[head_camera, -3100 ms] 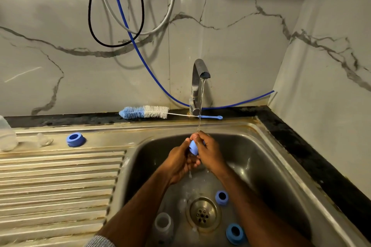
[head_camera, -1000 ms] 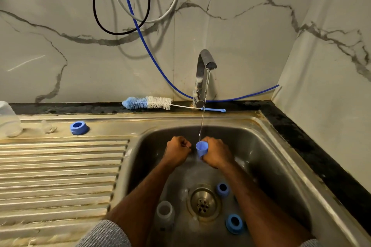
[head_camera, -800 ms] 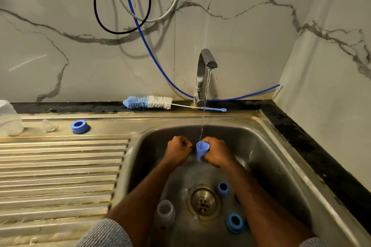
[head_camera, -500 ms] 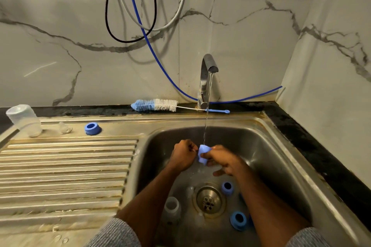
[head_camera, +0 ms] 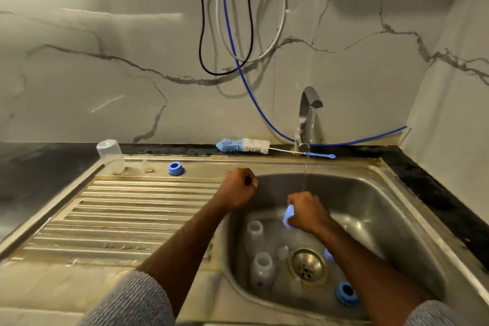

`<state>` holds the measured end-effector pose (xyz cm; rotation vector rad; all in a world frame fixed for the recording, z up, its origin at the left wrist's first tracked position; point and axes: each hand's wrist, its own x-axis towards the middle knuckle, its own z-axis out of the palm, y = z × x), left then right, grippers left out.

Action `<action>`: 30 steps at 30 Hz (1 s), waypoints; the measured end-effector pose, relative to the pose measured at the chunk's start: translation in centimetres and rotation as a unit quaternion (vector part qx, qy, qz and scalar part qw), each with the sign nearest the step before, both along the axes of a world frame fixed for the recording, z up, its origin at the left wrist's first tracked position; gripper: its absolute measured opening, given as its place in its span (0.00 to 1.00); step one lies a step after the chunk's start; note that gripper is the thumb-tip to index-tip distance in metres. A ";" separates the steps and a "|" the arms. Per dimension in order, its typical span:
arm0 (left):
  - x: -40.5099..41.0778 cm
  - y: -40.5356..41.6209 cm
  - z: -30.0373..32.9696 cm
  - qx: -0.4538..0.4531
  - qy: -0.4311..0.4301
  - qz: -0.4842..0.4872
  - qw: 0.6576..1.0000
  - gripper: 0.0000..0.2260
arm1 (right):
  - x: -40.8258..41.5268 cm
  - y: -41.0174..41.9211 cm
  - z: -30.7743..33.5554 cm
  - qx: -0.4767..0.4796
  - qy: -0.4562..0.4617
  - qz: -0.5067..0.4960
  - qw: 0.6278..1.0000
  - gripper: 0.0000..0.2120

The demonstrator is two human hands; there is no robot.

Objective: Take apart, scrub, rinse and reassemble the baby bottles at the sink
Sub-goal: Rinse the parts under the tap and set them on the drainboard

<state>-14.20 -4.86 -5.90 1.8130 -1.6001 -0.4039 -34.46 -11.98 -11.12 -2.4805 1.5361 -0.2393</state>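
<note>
My right hand (head_camera: pixel 308 210) grips a small light-blue bottle cap (head_camera: pixel 288 216) over the sink basin (head_camera: pixel 370 209), just below the thin water stream. My left hand (head_camera: pixel 238 188) is a closed fist above the basin's left rim, apart from the cap, with nothing visible in it. Two clear bottles (head_camera: pixel 255 229) (head_camera: pixel 262 267) lie on the basin floor to the left of the drain (head_camera: pixel 307 264). A clear teat (head_camera: pixel 282 251) sits between them and the drain. One blue screw ring (head_camera: pixel 346 292) lies near the front; another blue ring (head_camera: pixel 328 254) peeks out beside my right forearm.
The tap (head_camera: pixel 307 116) is running. A blue-and-white bottle brush (head_camera: pixel 243 145) lies on the ledge behind the sink. On the drainboard (head_camera: pixel 132 209) stand an upturned clear bottle (head_camera: pixel 111 156), a clear teat (head_camera: pixel 148 167) and a blue ring (head_camera: pixel 175 168). Hoses hang on the wall.
My left hand has left the cap and moved left and up to the basin's rim. My right hand keeps the cap, now lower and tipped. The view has swung left.
</note>
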 end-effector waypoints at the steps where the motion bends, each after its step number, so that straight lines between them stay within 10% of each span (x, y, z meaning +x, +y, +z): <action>1: 1.1 0.4 0.3 0.000 0.001 0.013 1.000 0.04 | 0.4 0.0 0.0 -0.005 -0.022 0.016 1.000 0.15; 10: 11.1 3.6 0.5 0.001 0.025 0.134 0.991 0.04 | 12.1 0.4 5.1 -0.023 -0.261 0.086 0.961 0.18; 30: 11.5 3.6 0.4 0.000 0.067 0.103 0.992 0.10 | 18.7 -0.6 5.0 0.022 -0.315 0.059 0.947 0.26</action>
